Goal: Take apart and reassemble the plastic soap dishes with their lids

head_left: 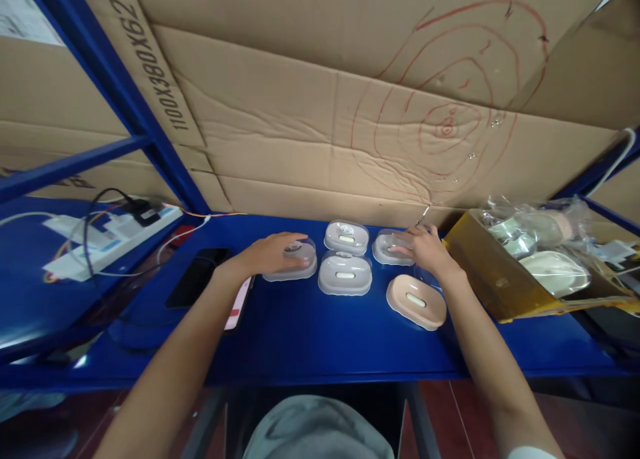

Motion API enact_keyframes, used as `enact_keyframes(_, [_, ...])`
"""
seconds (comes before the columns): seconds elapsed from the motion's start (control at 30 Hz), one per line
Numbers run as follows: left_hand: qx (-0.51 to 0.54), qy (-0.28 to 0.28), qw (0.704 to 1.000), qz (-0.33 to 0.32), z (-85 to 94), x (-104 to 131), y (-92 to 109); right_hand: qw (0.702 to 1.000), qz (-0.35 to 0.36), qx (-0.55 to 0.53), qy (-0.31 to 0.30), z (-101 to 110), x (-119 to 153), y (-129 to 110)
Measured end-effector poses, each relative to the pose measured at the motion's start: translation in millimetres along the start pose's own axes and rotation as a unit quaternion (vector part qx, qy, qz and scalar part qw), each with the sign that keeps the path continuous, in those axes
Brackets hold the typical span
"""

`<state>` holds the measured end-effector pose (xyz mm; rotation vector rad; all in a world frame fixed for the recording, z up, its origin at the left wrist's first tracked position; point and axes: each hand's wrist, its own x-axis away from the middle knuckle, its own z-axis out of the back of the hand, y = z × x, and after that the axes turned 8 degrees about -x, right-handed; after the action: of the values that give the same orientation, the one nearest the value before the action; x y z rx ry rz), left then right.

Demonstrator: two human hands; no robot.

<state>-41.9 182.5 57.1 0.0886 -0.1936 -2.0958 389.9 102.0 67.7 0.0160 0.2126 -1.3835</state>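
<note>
My left hand [277, 253] grips the clear lid of a pale oval plastic box [300, 267] from its left side, thumb toward the front and fingers at the back. My right hand [424, 249] is closed over the right end of another pale oval box [386, 247], and its palm hides part of it. Between the hands, two more lidded boxes stand one behind the other: a far oval box [347, 247] and a near oval box [345, 283]. In front of my right hand lies a peach oval box [416, 301]. A clear lid [425, 275] shows partly beneath my right wrist.
An open brown carton [475, 272] with several wrapped pieces stands at the right. To the left lie a dark phone [197, 277], a lit phone [238, 305] partly under my forearm, and a white power strip [113, 242] with cables. A cardboard wall [280, 145] rises behind the blue table [310, 345].
</note>
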Motion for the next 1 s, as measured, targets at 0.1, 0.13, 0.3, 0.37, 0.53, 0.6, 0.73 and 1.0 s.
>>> enact_keyframes(0.1, [0.009, 0.014, 1.0, 0.013, -2.5, -19, 7, 0.999, -0.037, 0.022, 0.013, 4, -7, -1])
enact_keyframes(0.13, [0.005, 0.023, 1.0, 0.021, -4.0, -25, 11, 0.998, -0.051, 0.027, 0.015, 4, -11, -2])
enact_keyframes(0.3, [-0.029, 0.08, 0.996, 0.038, -11.6, -39, 27, 0.999, -0.035, 0.004, 0.011, -3, -33, -19])
enact_keyframes(0.37, [-0.037, 0.105, 0.994, 0.006, -13.0, -33, 33, 0.999, 0.02, -0.03, -0.006, -11, -44, -36])
enact_keyframes(0.53, [-0.031, 0.074, 0.986, -0.145, -16.1, -6, 48, 0.988, 0.104, -0.101, -0.047, -33, -73, -72])
enact_keyframes(0.6, [-0.03, 0.062, 0.984, -0.165, -20.3, 0, 52, 0.985, 0.113, -0.117, -0.062, -36, -79, -76])
enact_keyframes(0.73, [-0.034, 0.075, 0.986, -0.146, -32.2, 0, 59, 0.988, 0.086, -0.113, -0.065, -33, -75, -68])
enact_keyframes(1.0, [-0.068, 0.09, 0.991, -0.072, -17.9, 6, 61, 0.999, -0.028, -0.013, -0.041, -13, -66, -54])
